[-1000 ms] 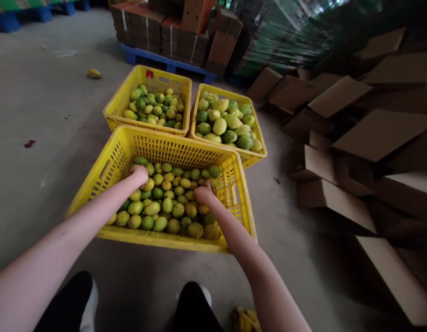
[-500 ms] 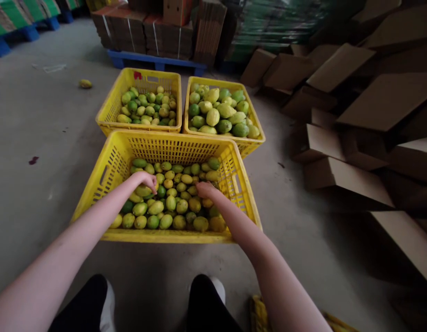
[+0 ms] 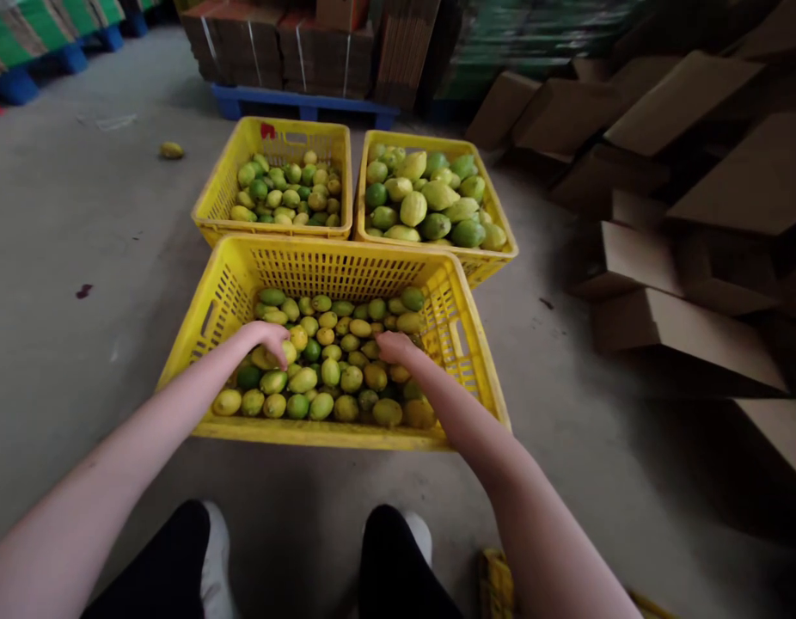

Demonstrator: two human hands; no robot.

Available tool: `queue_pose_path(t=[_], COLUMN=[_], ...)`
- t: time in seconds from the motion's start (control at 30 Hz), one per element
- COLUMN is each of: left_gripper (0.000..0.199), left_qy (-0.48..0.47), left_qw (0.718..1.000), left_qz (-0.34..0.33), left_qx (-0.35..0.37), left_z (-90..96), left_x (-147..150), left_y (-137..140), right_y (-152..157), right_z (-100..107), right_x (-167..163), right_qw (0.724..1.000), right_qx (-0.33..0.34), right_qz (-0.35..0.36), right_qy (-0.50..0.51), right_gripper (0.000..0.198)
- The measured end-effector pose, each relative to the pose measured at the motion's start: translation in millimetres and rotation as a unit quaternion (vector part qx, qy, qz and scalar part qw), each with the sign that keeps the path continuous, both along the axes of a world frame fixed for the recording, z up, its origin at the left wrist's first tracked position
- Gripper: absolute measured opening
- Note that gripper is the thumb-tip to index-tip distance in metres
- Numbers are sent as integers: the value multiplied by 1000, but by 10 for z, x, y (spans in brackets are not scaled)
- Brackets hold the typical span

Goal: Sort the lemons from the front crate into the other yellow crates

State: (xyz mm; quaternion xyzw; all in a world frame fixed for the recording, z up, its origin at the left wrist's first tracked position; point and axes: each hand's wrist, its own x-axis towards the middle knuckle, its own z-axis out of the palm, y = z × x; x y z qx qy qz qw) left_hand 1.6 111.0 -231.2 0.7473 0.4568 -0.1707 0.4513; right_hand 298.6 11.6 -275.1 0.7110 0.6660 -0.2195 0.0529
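A large yellow plastic crate (image 3: 333, 437) in front of me holds many green and yellow lemons (image 3: 330, 371). Over the left part of the fruit, my left hand (image 3: 269, 337) has its thumb and fingers bent about a yellowish lemon (image 3: 288, 352). On the right side of the same crate, my right hand (image 3: 396, 346) reaches down among the lemons with its fingers curled in. Whatever those fingers grip is hidden by the hand.
Behind stand two smaller yellow crates, the left one (image 3: 208, 205) with small lemons, the right one (image 3: 506, 245) with larger fruit. A single fruit (image 3: 172, 150) lies on the floor. Cardboard boxes (image 3: 688, 331) are heaped at right; a blue pallet (image 3: 308, 107) carries stacked cardboard.
The view has shifted slightly, so the crates sit farther right in the picture. My left hand's thumb and fingers now show a little more apart, around a lemon. My right hand stays among the fruit.
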Motion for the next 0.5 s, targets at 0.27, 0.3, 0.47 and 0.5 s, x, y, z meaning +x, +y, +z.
queue_pose_path(t=[0.27, 0.3, 0.47, 0.5], left_gripper=[71, 71, 68, 67], left_qy=[-211, -264, -423, -438], left_qw=[971, 958, 899, 891], left_qz=[-77, -70, -1, 13], left_qx=[-78, -90, -115, -122], left_z=[534, 622, 972, 1022], left_x=[62, 75, 134, 127], left_y=[177, 185, 104, 78], right_y=[70, 74, 65, 64], right_z=[13, 24, 87, 101], right_x=[28, 20, -67, -84], right_qw=[999, 999, 999, 999], right_qx=[0, 8, 7, 3], right_qz=[-17, -23, -7, -1], right_qy=[31, 38, 46, 43], right_gripper=[54, 56, 46, 40])
